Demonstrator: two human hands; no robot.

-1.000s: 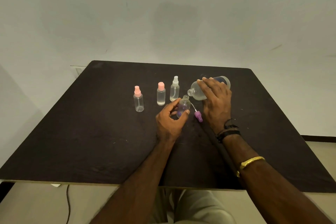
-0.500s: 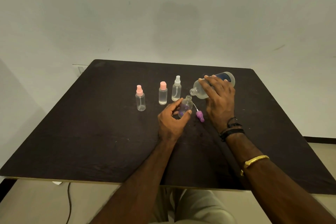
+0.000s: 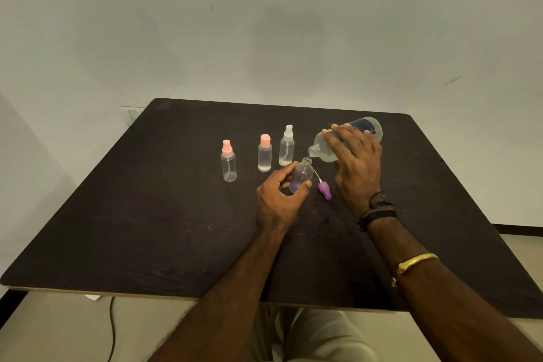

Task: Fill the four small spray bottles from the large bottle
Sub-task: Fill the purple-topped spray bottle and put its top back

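Centre frame: left hand (image 3: pixel 279 203) pinches uncapped small bottle (image 3: pixel 301 176) on worktop (image 3: pixel 147 214). Right hand (image 3: pixel 357 169) grips large bottle (image 3: pixel 323 150), tilted, mouth just above its neck.

Dim, flat light with a greenish-warm cast, source out of frame. There's a soft blotchy shadow on the plain pale grey-green wall (image 3: pixel 288 23) above the far edge of the dark brown matte table top (image 3: pixel 147 229), and a darker wedge beyond its far-left corner. No glare, just weak highlights on the small clear plastic spray bottles (image 3: pixel 229 166); table edges bow from the wide-angle lens, and the bare forearms (image 3: pixel 235 303) go soft at the bottom of the frame.
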